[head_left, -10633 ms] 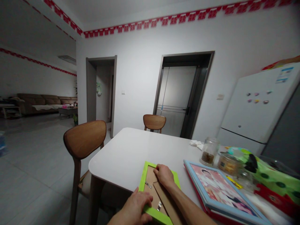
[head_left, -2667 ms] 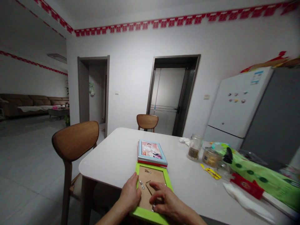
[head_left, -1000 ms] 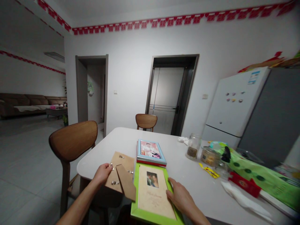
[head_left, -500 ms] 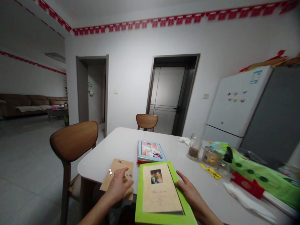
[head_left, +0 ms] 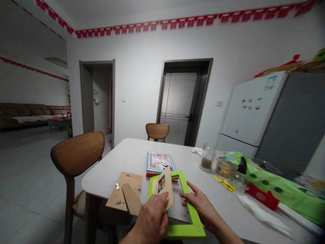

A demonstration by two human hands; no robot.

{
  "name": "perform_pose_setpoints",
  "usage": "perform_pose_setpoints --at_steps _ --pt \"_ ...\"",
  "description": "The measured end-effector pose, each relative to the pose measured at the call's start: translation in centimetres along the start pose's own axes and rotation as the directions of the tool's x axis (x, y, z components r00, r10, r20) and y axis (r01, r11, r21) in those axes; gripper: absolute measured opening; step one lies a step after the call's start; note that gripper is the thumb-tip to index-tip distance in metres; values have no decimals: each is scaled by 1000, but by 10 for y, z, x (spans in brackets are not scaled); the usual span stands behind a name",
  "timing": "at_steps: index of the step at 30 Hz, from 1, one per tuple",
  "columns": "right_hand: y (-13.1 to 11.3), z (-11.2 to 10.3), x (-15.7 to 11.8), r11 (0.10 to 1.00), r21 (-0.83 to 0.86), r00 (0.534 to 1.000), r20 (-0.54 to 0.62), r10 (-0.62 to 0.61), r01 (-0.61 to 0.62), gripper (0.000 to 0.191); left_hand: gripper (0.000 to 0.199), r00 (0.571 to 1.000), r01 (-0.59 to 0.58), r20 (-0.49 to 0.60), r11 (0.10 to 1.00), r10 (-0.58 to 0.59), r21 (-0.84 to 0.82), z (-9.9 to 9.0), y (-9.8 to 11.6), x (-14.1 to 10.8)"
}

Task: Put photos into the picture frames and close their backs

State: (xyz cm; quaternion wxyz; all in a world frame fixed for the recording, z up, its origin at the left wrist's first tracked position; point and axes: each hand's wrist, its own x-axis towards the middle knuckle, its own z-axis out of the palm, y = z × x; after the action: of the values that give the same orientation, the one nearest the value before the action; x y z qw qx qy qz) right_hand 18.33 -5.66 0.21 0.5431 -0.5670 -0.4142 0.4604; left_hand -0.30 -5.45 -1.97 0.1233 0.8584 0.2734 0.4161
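A beige card point(head_left: 169, 186) with a small printed photo is tilted up out of a lime-green picture frame point(head_left: 185, 232). My left hand point(head_left: 153, 213) pinches its lower part. The frame's opening shows a grey, see-through pane beneath. Against the frame's right side, my right hand point(head_left: 199, 203) grips the rim, thumb over the inner edge and fingers partly hidden below. Left of the frame, a brown backing board point(head_left: 119, 189) with metal clips and a stand leg point(head_left: 132, 200) lies on the table, near my left hand.
A light-blue picture frame point(head_left: 161, 162) lies on a red item behind the green one. On the white table's point(head_left: 122, 154) right are a glass jar point(head_left: 207, 157), a food container point(head_left: 224, 167), a yellow packet point(head_left: 225, 184), a red box point(head_left: 261, 197) and a green bag point(head_left: 279, 186). A wooden chair point(head_left: 78, 152) stands left.
My left hand has moved from above the backing board to the card and lifted it from the green frame at an angle. My right hand stays at the frame's right side.
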Motion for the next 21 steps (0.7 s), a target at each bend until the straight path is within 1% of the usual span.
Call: perform_pose_setpoints --at_steps 1,2,3,5,6,7,9,10,12,15,18,19,21 --pt "5 -4 4 998 -70 1000 -13 -3 3 78 51 998 44 -41 999 -45 -13 -5 -2 -1" --pt "10 -9 8 989 -146 1000 -25 -10 6 75 52 990 113 -86 993 -114 -25 -10 -5 -2" --pt "15 -14 12 974 -225 999 -39 -22 13 71 53 972 196 -127 980 -199 -36 -16 -8 -3" --pt "27 -25 22 919 -391 996 -61 -70 40 63 54 910 367 -185 928 -371 -61 -26 -16 -8" --pt "33 -30 27 876 -479 993 -66 -101 57 60 54 874 438 -196 896 -444 -76 -30 -20 -11" --pt "38 -34 31 823 -563 989 -67 -135 74 57 55 840 499 -192 862 -507 -92 -33 -26 -16" --pt "46 -40 35 709 -701 981 -70 -182 82 52 56 782 595 -149 797 -605 -105 -36 -36 -27" --pt "48 -42 36 658 -749 978 -71 -195 76 50 56 761 630 -118 770 -637 -96 -36 -42 -32" --pt "51 -43 34 575 -816 975 -80 -208 56 48 55 738 671 -52 739 -673 -61 -35 -49 -42" --pt "53 -41 30 485 -874 971 -86 -222 34 47 52 738 674 15 738 -675 19 -35 -54 -48" --pt "55 -39 28 420 -907 970 -75 -231 30 47 50 760 641 21 755 -649 135 -38 -54 -46" --pt "56 -39 28 399 -916 970 -72 -232 27 46 50 773 623 11 761 -635 180 -39 -54 -45" --pt "57 -38 29 366 -930 971 -70 -230 20 45 50 811 565 -15 777 -585 278 -40 -52 -44"
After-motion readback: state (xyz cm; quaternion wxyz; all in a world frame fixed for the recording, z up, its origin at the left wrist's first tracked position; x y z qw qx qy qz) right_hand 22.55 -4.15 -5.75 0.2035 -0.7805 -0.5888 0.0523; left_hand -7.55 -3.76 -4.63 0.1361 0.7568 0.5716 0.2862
